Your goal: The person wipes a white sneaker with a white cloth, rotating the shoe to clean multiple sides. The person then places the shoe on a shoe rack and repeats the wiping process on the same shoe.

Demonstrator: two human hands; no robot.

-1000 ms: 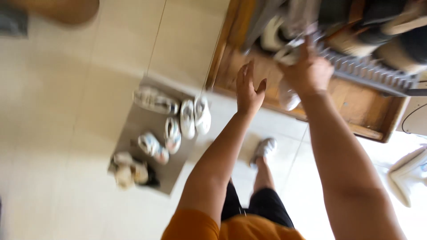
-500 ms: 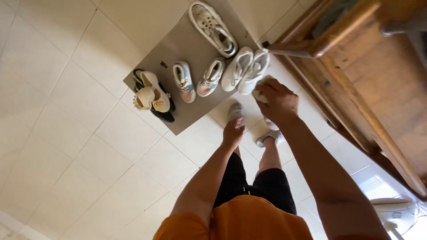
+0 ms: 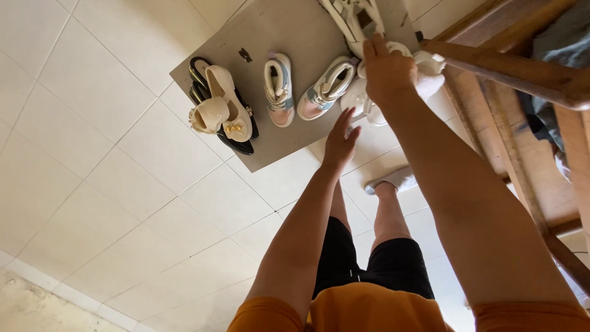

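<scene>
My right hand (image 3: 387, 71) grips a white shoe (image 3: 427, 67) and holds it down at the right end of a grey mat (image 3: 289, 27), beside another white shoe (image 3: 356, 101). Just below, my left hand (image 3: 341, 140) hovers with fingers spread over the mat's near edge and holds nothing. A pair of small pink, blue and white sneakers (image 3: 279, 89) stands to its left. Further left lie cream and black heeled shoes (image 3: 221, 114).
A white sneaker (image 3: 353, 18) lies at the mat's far edge. A wooden furniture frame (image 3: 504, 67) with grey cloth (image 3: 565, 40) on it rises at the right. My foot in a pale shoe (image 3: 393, 179) stands on the cream floor tiles (image 3: 92, 184).
My right hand has carried the white shoe from the wooden rack down to the mat's right end. My left hand has come down with it and opened near the mat's edge.
</scene>
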